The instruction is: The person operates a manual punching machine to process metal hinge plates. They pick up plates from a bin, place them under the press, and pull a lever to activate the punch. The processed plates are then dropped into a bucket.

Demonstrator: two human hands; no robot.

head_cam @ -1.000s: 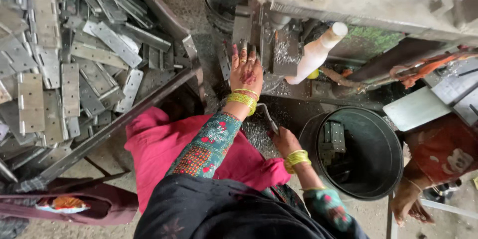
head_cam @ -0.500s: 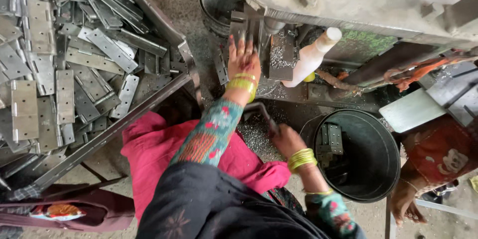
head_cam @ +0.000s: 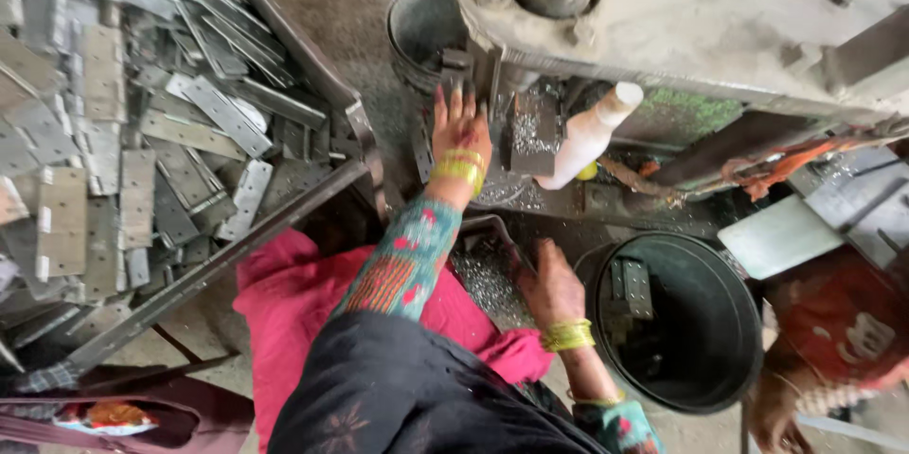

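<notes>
- Reaching forward, the left hand (head_cam: 460, 127) was laid flat, fingers spread wide, against the grey metal press machine (head_cam: 663, 18).
- The right hand (head_cam: 549, 285) was curled narrowly beside the round black bucket (head_cam: 705, 373); whether anything was held could not be told.
- Flat grey metal hinge plates (head_cam: 123, 160) were heaped left.

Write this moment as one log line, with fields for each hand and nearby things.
left hand: flat at grey press machine | right hand: beside round black bucket | flat metal hinge plates: heaped left
</notes>
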